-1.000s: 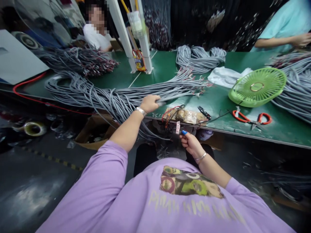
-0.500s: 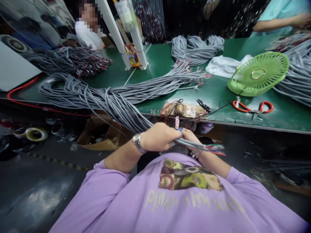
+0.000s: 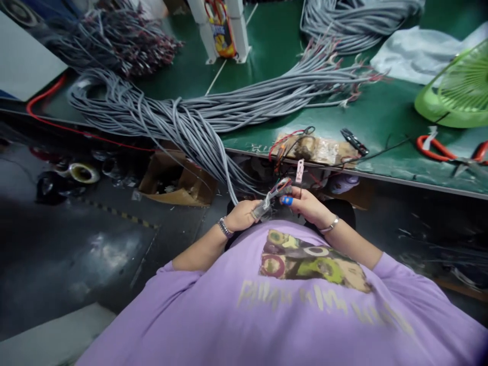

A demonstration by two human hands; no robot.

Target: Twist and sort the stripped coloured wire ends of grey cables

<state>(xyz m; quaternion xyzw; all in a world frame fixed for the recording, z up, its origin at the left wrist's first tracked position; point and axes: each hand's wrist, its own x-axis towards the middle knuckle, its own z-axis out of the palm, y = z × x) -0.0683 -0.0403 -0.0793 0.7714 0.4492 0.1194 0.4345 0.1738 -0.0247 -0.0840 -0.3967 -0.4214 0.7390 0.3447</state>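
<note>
My left hand (image 3: 244,215) is closed around the grey cables (image 3: 262,208) close to their stripped ends, in front of my belly. Thin coloured wires (image 3: 282,184) stick out of these ends, up and to the right. My right hand (image 3: 307,204), blue wrap on its thumb, pinches at the wire ends with thumb and forefinger. From the left hand the cables run up to a large bundle of grey cables (image 3: 202,134) draped over the table's edge. Just above the right hand is a small pink tag-like piece (image 3: 300,171).
On the green table (image 3: 267,61) lie more cable bundles (image 3: 125,40), a green fan (image 3: 463,89), red-handled pliers (image 3: 438,150), a black tool (image 3: 354,142) and a taped board (image 3: 314,147) at the front edge. A cardboard box (image 3: 177,188) stands on the floor below.
My hands have moved apart, with the left drawn back. The cable ends, which pointed right past my right wrist, now lie between my hands. The view has tilted down and shifted left.
</note>
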